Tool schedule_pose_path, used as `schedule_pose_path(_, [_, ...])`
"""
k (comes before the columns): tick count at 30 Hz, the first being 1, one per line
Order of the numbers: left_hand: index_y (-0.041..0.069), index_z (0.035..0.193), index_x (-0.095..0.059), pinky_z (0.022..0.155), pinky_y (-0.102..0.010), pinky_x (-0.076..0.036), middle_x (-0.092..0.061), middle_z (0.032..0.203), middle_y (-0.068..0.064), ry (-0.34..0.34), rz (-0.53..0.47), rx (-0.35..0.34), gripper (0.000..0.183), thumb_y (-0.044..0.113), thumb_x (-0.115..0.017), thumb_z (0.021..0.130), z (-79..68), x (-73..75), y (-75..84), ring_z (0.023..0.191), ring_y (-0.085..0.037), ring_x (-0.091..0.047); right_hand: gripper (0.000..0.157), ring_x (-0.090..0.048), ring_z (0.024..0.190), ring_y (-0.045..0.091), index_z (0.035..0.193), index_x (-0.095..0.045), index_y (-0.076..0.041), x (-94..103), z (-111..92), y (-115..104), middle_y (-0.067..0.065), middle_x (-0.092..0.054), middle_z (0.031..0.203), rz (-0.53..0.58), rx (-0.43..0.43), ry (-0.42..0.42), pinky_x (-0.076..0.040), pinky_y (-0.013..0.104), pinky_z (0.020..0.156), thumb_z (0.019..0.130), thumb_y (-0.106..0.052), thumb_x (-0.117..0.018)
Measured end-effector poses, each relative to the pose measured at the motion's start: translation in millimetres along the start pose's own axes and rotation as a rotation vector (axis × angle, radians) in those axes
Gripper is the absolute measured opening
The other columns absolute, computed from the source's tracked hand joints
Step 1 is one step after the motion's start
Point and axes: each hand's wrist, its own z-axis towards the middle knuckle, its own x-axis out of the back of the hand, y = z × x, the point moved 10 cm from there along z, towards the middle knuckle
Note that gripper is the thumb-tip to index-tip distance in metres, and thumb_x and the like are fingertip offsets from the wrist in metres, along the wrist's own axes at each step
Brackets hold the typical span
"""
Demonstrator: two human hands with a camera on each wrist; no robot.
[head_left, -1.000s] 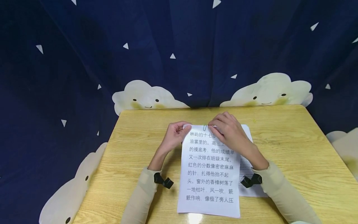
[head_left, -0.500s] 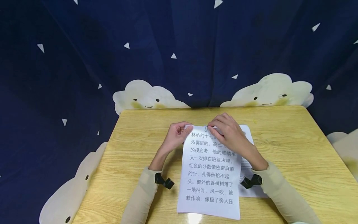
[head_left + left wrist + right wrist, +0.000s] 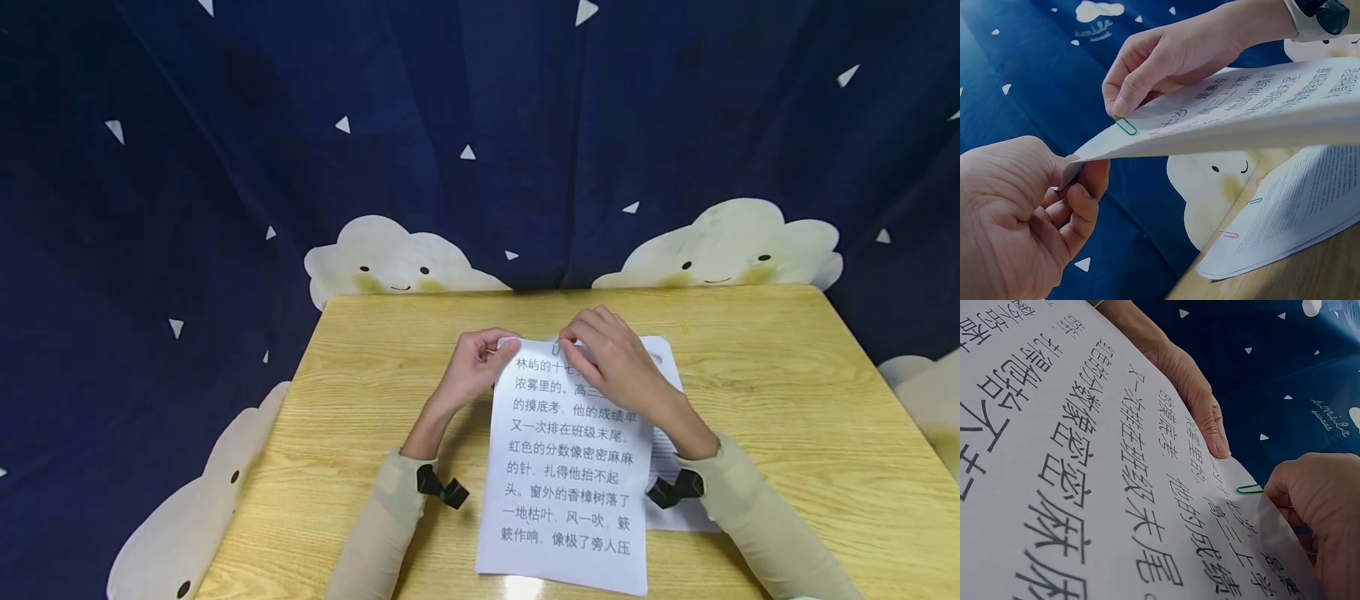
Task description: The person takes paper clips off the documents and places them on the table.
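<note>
My left hand (image 3: 471,367) pinches the top left corner of white printed paper (image 3: 566,467), which is held up over the table. At its top edge sits a green paper clip (image 3: 1126,126), gripped at its outer end by the thumb and fingertips of my right hand (image 3: 611,354). The clip's loop lies over the printed face in both wrist views. A thin blue thing (image 3: 1302,530) shows beneath the right fingers. Lower in the left wrist view, other printed sheets (image 3: 1297,212) lie on the table, with a pink paper clip (image 3: 1229,234) and a blue paper clip (image 3: 1254,201) on their edge.
The wooden table (image 3: 375,400) reaches back to a dark blue curtain (image 3: 420,100) with clouds and triangles. A small yellow object (image 3: 684,327) lies at the back right of the table. Part of a pale round thing (image 3: 806,597) shows at the bottom edge.
The held paper has shifted slightly right and toward me, together with both hands. The right fingers stay at the green paper clip, and the left hand keeps its pinch on the corner.
</note>
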Motion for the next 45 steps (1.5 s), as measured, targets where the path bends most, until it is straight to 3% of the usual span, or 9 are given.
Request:
schedule_pose_path(12, [-0.007, 0.114, -0.073, 0.041, -0.028, -0.046, -0.075, 0.087, -0.022, 0.000, -0.002, 0.006, 0.023, 0.011, -0.061, 0.107, -0.1, -1.1, -2.5, 0.051, -0.014, -0.063, 0.010, -0.056, 0.096, 0.023, 0.097, -0.072, -0.009, -1.0, -0.6, 0.3, 0.002, -0.066, 0.098, -0.010, -0.008, -0.010, -0.045, 0.042, 0.088, 0.102, -0.015, -0.065])
schedule_pose_path(26, [-0.006, 0.115, -0.073, 0.040, -0.041, -0.048, -0.076, 0.087, -0.018, -0.009, 0.019, -0.009, 0.023, 0.011, -0.060, 0.107, -0.6, -0.7, -1.0, 0.053, -0.017, -0.065, 0.014, -0.056, 0.094, 0.023, 0.096, -0.071, -0.010, 0.4, -0.1, -1.7, 0.002, -0.066, 0.099, -0.012, 0.010, -0.003, -0.044, 0.042, 0.087, 0.103, -0.017, -0.062])
schedule_pose_path(33, [-0.006, 0.115, -0.073, 0.041, -0.026, -0.047, -0.076, 0.089, -0.020, -0.011, 0.003, -0.017, 0.022, 0.010, -0.059, 0.107, -1.4, -0.3, 0.1, 0.054, -0.016, -0.066, 0.009, -0.056, 0.094, 0.022, 0.096, -0.072, -0.010, 0.2, -0.6, -3.0, 0.001, -0.066, 0.098, 0.005, 0.010, 0.004, -0.044, 0.041, 0.086, 0.101, -0.013, -0.065])
schedule_pose_path(39, [-0.007, 0.115, -0.072, 0.041, -0.030, -0.048, -0.076, 0.088, -0.020, -0.013, -0.003, -0.028, 0.022, 0.009, -0.060, 0.107, -1.1, -1.3, 1.5, 0.055, -0.015, -0.067, 0.008, -0.056, 0.094, 0.021, 0.096, -0.072, -0.011, 0.6, -1.2, -2.7, 0.000, -0.067, 0.099, 0.005, 0.005, 0.005, -0.043, 0.041, 0.085, 0.101, -0.013, -0.065])
schedule_pose_path(45, [-0.008, 0.115, -0.072, 0.041, -0.026, -0.047, -0.075, 0.087, -0.020, -0.010, -0.003, -0.026, 0.022, 0.009, -0.060, 0.107, -1.1, -1.1, 2.5, 0.054, -0.015, -0.066, 0.009, -0.055, 0.095, 0.022, 0.097, -0.072, -0.012, 1.6, -0.7, -2.2, 0.001, -0.067, 0.100, 0.002, -0.004, 0.002, -0.044, 0.040, 0.086, 0.101, -0.015, -0.065])
